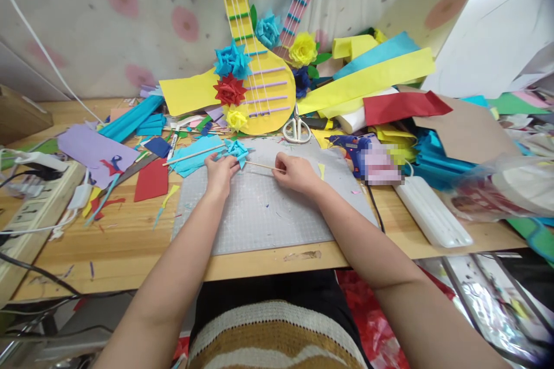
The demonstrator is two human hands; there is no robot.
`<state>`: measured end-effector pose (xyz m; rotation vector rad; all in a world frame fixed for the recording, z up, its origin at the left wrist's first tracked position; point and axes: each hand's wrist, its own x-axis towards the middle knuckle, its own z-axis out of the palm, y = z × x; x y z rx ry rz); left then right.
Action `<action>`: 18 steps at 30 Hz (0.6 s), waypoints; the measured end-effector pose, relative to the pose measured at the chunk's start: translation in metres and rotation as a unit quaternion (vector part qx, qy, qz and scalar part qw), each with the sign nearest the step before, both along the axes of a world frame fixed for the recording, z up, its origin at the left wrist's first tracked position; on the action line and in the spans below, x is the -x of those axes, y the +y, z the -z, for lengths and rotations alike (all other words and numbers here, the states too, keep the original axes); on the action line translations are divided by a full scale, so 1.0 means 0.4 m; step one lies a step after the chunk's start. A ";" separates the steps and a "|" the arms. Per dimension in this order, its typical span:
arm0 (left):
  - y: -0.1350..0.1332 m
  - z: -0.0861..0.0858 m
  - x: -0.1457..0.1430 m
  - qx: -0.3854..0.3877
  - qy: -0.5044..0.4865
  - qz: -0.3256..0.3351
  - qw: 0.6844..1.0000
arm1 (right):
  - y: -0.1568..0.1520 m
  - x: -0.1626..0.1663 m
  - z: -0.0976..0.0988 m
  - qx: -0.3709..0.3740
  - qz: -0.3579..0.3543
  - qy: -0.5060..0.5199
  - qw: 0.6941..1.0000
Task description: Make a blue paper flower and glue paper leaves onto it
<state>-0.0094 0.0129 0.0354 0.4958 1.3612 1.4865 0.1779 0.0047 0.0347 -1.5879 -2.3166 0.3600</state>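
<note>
Likely featherlight, crushable blue flower (236,149) over mat (268,225), left hand (220,174) pinching its edge; right hand (296,172) pinches stiff-looking stick (261,166), probably safest hold.

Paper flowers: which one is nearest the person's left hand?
The light-blue flower at the left hand, over the grey mat; the other flowers are farther back, around the yellow guitar.

**Seven paper flowers (237,151), two paper guitars (279,72)**

Three light blue flowers (232,60), two yellow (303,49), one red (230,91), one navy (302,81). Upper centre: one yellow guitar, one pink (303,3). Centre: one left hand (220,174), one right hand (298,173), one thin stick (260,165) between them, one cutting mat (268,213), one pair of scissors (296,123). Right of centre: one glue gun (352,153).
</note>
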 end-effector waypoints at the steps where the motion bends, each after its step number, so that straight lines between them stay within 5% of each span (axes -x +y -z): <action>1: -0.002 0.007 -0.004 -0.008 0.027 -0.011 1.000 | 0.001 0.002 0.003 0.003 0.010 0.002 1.000; 9: -0.005 0.063 -0.023 -0.092 0.250 0.013 0.964 | 0.000 0.023 0.014 0.020 0.081 0.006 0.997; 18: -0.063 0.023 -0.086 -0.151 0.169 0.085 0.970 | -0.005 0.027 0.012 -0.008 0.067 0.075 0.995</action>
